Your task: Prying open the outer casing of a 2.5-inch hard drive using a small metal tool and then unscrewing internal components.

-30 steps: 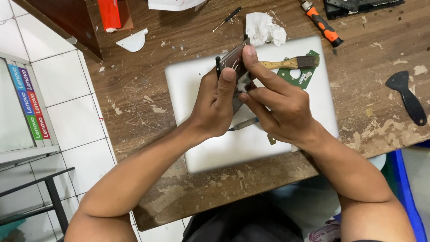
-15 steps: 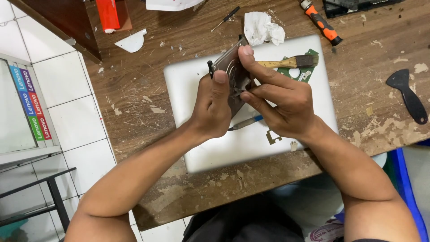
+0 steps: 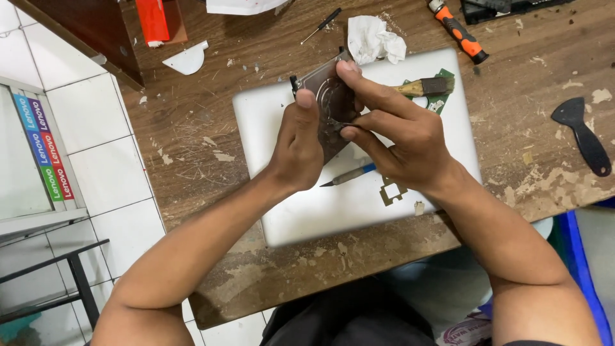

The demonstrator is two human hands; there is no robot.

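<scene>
1. The drive (image 3: 328,106), a flat grey metal slab with a round recess, is held tilted above the laptop (image 3: 307,211), up at 12 o'clock from the wrists.
2. The left hand (image 3: 300,148) grips the drive from its 7 o'clock side, thumb pressed on the top left edge, fingers hidden behind.
3. The right hand (image 3: 394,131) clasps it from 4 o'clock: forefinger on the upper corner, thumb on the round recess.
4. The closed silver laptop lies under both hands on the table (image 3: 192,160), a worn wooden top.
5. A blue-handled tool (image 3: 351,175) lies on the laptop at 6 o'clock from the drive, just below the right hand.
6. A brush (image 3: 428,86) and a green board (image 3: 442,97) lie at 3 o'clock, past the right knuckles.
7. A tissue (image 3: 375,40) sits at 1 o'clock, a small screwdriver (image 3: 322,24) at 12.
8. An orange-handled screwdriver (image 3: 458,31) lies at 2 o'clock; a black scraper (image 3: 582,134) is far out at 3.
</scene>
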